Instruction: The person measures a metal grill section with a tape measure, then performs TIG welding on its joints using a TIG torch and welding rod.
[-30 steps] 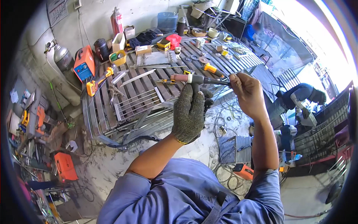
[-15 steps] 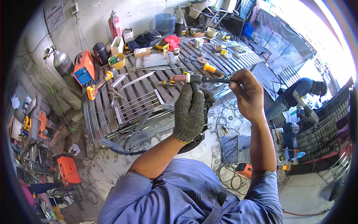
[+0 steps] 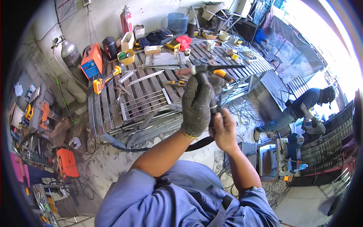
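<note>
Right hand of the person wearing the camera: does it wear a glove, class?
No, the right hand is bare, while the left hand wears a dark knitted glove.

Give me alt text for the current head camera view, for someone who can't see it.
A gloved left hand holds a black welding torch with a pinkish nozzle while the bare right hand grasps it lower down. Behind is a cluttered slatted table with an orange machine at its left; another person bends over at the right.
</note>
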{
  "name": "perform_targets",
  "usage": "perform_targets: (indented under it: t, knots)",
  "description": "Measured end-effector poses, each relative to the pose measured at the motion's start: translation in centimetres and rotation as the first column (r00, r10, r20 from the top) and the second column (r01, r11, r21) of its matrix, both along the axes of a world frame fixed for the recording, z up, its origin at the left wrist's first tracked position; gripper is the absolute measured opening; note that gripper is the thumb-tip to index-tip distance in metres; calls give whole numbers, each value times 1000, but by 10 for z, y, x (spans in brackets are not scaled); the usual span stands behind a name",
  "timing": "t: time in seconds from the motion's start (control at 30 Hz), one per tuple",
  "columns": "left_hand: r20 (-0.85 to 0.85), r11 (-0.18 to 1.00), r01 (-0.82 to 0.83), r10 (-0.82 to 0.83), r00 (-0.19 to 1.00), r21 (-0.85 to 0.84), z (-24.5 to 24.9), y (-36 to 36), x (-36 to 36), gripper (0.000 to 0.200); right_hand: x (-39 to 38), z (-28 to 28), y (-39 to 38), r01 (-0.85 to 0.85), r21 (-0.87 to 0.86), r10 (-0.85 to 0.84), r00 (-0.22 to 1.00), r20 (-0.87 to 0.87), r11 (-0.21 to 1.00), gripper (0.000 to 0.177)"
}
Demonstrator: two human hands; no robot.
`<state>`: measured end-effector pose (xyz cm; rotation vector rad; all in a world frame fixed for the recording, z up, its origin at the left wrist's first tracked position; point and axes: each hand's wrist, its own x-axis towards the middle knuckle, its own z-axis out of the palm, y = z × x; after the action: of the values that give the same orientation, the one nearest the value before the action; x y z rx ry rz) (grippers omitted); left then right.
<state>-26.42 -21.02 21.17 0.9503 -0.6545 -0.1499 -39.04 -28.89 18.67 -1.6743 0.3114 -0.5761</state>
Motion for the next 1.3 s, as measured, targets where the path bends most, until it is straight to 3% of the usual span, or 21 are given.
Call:
perform_targets:
  t: [0.07,0.13,0.2,0.27,0.3,0.4,0.47,0.57,0.67,0.7,0.8,0.83,0.93,1.0,1.03,1.07,1.1,1.13,1.17,1.2,1.3]
  knots:
    - [-223,922,239,-313,923,-303,12,-2,4,47,-1,9,-2,142,12,-141,968,207,990,21]
    - [-214,937,144,-219,952,-318,9,-3,14,51,-4,12,-17,259,-17,-239,914,328,966,24]
    - [-200,945,54,-124,972,-323,11,-5,13,53,-6,4,-24,309,-220,-239,925,294,925,24]
    - [180,944,-327,314,932,49,1,-21,-6,60,1,-1,-19,150,-478,-57,977,204,865,22]
    - [89,985,-163,168,982,-58,7,-24,-14,58,1,-2,-16,64,-377,-13,991,137,924,21]
    - [33,995,-40,37,999,91,11,-17,-14,57,0,11,-9,-69,41,68,997,23,997,21]
    - [55,980,-41,31,998,195,15,-11,-12,59,1,2,-13,-103,77,101,994,31,992,28]
    - [320,928,-366,326,890,73,11,-18,-14,64,3,-3,-22,-161,110,156,986,57,981,33]
    - [180,989,-124,108,978,84,18,-10,-6,65,1,1,-22,-34,3,33,992,125,999,32]
    - [-49,983,74,-83,995,-168,23,-14,-8,63,1,2,-23,60,-54,-49,980,191,997,32]
    - [-176,973,-74,36,984,-216,7,-18,19,58,4,-4,-22,263,-45,-236,917,322,964,28]
    - [-195,984,-56,22,981,-170,12,-22,5,56,3,-7,-25,232,-411,-138,959,247,882,24]
    - [-52,985,-60,52,997,-163,0,-32,5,50,-4,-12,-39,49,-226,-63,996,-58,973,18]
    - [-156,984,101,-124,980,-150,-3,-19,35,37,-6,-5,-41,107,-62,-92,974,207,992,24]
    - [-99,993,-9,-2,995,-115,-4,-23,34,37,-1,-1,-25,195,37,-198,944,263,980,28]
    - [-46,988,-128,124,991,-81,-5,-28,32,36,-2,-15,-35,168,-151,-147,980,135,974,24]
    - [174,929,-356,336,926,99,2,-33,7,38,12,-26,-32,146,-391,-50,968,246,909,23]
    - [501,831,-548,434,749,98,-4,-33,4,40,13,-29,-33,104,-395,-10,972,233,913,24]
    - [732,677,-736,511,450,-20,-9,-33,1,44,14,-31,-34,61,-399,30,975,219,915,25]
    - [720,717,-696,471,510,25,-6,-32,5,50,16,-31,-33,19,-401,70,976,205,916,28]
    - [725,764,-643,414,550,52,-3,-23,3,63,-1,-26,-27,-191,95,183,979,84,977,34]
